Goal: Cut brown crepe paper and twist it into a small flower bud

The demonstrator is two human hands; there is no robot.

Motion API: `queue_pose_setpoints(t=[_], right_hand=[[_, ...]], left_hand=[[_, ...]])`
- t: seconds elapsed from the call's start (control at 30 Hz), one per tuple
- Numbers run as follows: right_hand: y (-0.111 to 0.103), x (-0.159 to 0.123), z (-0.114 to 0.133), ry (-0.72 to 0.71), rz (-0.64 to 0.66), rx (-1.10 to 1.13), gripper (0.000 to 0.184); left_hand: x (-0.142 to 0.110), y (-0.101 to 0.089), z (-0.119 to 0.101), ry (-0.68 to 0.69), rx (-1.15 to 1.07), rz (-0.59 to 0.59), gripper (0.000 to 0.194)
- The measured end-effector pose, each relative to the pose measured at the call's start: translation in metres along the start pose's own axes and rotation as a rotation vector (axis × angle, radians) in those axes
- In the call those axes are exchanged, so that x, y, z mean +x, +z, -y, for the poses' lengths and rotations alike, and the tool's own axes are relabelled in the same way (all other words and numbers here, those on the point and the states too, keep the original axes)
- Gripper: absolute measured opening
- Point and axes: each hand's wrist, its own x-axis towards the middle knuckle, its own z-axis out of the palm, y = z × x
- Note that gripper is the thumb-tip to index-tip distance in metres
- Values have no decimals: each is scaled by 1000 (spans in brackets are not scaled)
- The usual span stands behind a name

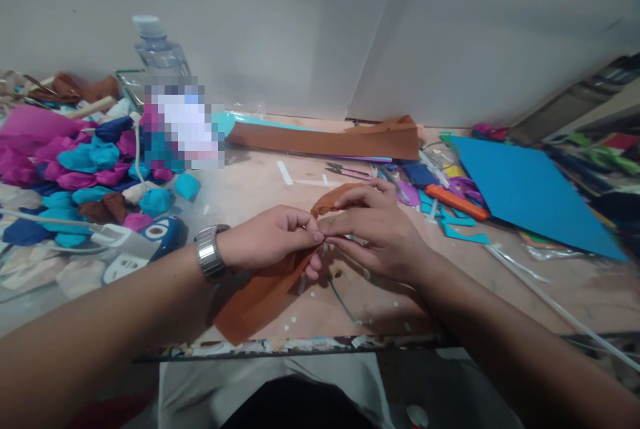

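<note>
My left hand (273,235), with a metal watch on the wrist, pinches a brown strip of thin cloth-like material (255,305) near its middle. My right hand (383,235) meets it there, fingertips closed on the same gathered spot. One end of the strip hangs below my left hand toward the table's front edge; the other part curves up behind my right fingers. What lies exactly between the fingertips is too small to make out. A dark thin thread or wire (345,302) rests on the table just below my hands.
Bundled pink, blue and brown fabric pieces (83,155) heap up at left, beside a blue-and-white corded device (145,249). A plastic bottle (160,52) stands behind. Long brown strips (320,140), small snips (350,171), an orange utility knife (457,202) and a blue sheet (535,189) lie beyond.
</note>
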Motion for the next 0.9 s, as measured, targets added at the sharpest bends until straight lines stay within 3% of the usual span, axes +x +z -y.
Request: queue_pose_setpoints(t=[0.13,0.3,0.37,0.5,0.63,0.73,0.83,0.9], right_hand=[[0,0,2,1,11,17,14],[2,-1,4,9,5,41,13],[2,-1,4,18,-2,42,12],[1,0,3,56,-27,19,13],[-1,2,2,78,-34,11,14],[-2,3,2,80,-45,21,14],[-2,3,3,86,-56,29,14],[-1,3,3,97,-70,32,13]], left_hand=[[-2,4,-2,53,174,-30,28],[-7,8,-5,241,754,-171,22],[-9,9,-7,276,867,-213,21],[-9,10,-9,237,829,-208,17],[-8,12,-8,26,367,-24,17],[-5,10,-5,-39,122,46,22],[-5,5,-5,-45,136,86,28],[-6,3,-7,22,351,46,31]])
